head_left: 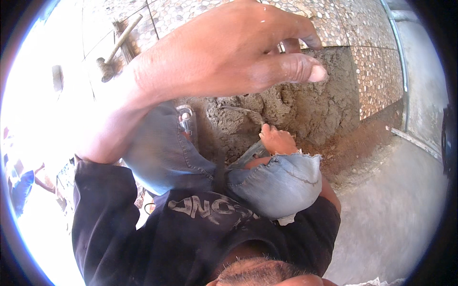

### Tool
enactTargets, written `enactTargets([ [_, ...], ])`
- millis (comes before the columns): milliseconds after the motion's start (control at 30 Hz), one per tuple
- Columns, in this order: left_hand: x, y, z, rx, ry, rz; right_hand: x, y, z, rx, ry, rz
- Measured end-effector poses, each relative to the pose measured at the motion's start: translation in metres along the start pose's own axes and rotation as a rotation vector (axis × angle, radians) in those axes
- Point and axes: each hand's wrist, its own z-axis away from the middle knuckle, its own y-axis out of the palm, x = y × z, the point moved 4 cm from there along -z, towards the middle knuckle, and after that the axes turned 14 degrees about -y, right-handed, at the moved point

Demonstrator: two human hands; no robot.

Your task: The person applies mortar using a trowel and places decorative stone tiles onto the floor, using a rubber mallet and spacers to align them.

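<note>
My left hand (pixel 238 55) is raised close to the camera, its fingers bent and the thumb apart from them. I see nothing held in it, though part of the fingers is hidden. Lower down, beside my bent knee, my right hand (pixel 278 140) is closed around the handle of a trowel (pixel 248 111). The trowel's thin blade lies against the lumpy wet grey mortar (pixel 281 107). Beyond the mortar are pebble-patterned tiles (pixel 377 81), partly covered by my left hand and forearm.
A mallet (pixel 119 45) with a wooden handle lies on the tiles at the far left. My sandalled foot (pixel 187 121) stands at the mortar's edge. Bare soil (pixel 353 152), a metal bar (pixel 416 142) and grey concrete floor (pixel 386 209) lie rightward. A person in blue (pixel 23 188) shows at the left rim.
</note>
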Motion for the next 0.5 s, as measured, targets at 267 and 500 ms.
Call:
enactTargets([
  [267,-0.009,-0.001,-0.003,-0.003,-0.155,-0.02,-0.053,-0.08,0.035,-0.113,0.477,-0.138],
  [500,0.0,0.0,0.007,0.014,0.14,0.091,-0.035,-0.01,0.007,-0.046,0.365,-0.136],
])
